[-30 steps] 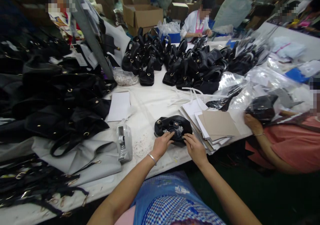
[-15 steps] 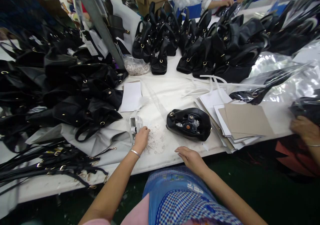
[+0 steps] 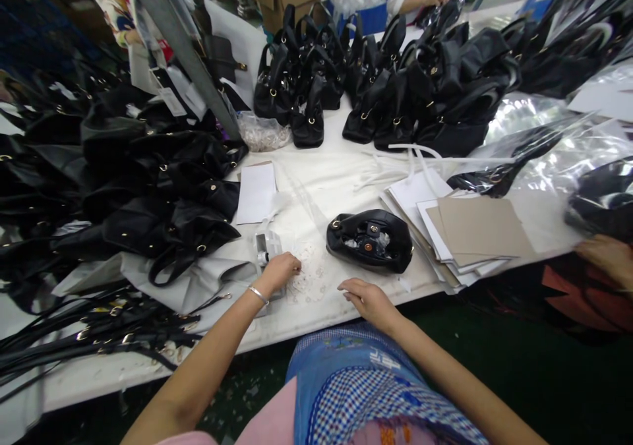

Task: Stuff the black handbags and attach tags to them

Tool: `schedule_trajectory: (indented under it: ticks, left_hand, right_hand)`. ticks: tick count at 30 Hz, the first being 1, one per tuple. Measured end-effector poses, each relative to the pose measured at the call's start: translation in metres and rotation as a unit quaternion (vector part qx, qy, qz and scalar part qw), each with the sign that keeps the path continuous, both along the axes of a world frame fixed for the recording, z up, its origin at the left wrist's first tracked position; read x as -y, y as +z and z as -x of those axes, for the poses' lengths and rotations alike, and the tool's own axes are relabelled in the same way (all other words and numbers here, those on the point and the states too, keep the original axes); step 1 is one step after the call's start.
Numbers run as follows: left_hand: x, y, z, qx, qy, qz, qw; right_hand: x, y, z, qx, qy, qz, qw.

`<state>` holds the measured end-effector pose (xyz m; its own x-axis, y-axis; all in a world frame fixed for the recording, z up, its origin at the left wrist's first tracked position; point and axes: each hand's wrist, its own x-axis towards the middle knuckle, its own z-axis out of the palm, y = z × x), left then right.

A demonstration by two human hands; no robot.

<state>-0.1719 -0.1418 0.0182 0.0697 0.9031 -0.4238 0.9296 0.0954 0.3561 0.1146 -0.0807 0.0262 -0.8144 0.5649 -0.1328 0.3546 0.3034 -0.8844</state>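
My left hand point(image 3: 279, 272) is over the white table, its fingers curled together at the edge of a patch of small scattered bits point(image 3: 309, 275). Whatever its fingertips pinch, if anything, is too small to make out. Right beside it stands a grey tape dispenser point(image 3: 267, 246), partly covered by the hand. My right hand point(image 3: 368, 300) hovers at the table's front edge with fingers stretched out, holding nothing visible. Beyond it lies a black handbag point(image 3: 370, 242), its mouth facing up, with gold fittings and clear plastic inside.
Black handbags point(image 3: 173, 148) are heaped at left, and more point(image 3: 309, 112) stand at the back. Straps point(image 3: 99, 333) lie front left. Cardboard sheets point(image 3: 484, 231) are stacked at right. A slanted metal post point(image 3: 190, 56) rises at left. A co-worker's hand point(image 3: 608, 257) is at far right.
My left hand has shifted slightly right, away from the tape dispenser and over the small bits. My right hand stays near the front edge. The view has turned a little.
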Motion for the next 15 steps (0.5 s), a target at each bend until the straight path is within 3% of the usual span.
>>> schedule_trajectory:
  ticks: [4, 7, 10, 12, 15]
  left_hand:
    - [0.002, 0.035, -0.012, 0.061, 0.006, -0.020, 0.998]
    - [0.000, 0.060, -0.031, 0.156, 0.017, -0.059, 0.986]
    - [-0.003, 0.078, -0.043, 0.197, 0.010, -0.077, 0.977]
    - [-0.005, 0.086, -0.042, 0.183, -0.005, -0.073, 0.980]
    - [-0.006, 0.092, -0.035, 0.151, 0.018, -0.076, 0.985]
  right_hand:
    - [0.003, 0.006, 0.029, -0.075, -0.070, 0.106, 0.989]
    - [0.005, 0.009, 0.052, -0.123, -0.077, 0.201, 0.969]
    - [0.002, 0.015, 0.057, -0.123, -0.071, 0.271, 0.952]
    - [-0.002, 0.021, 0.047, -0.097, -0.087, 0.246, 0.960]
    - [-0.008, 0.033, 0.024, -0.058, -0.139, 0.126, 0.981]
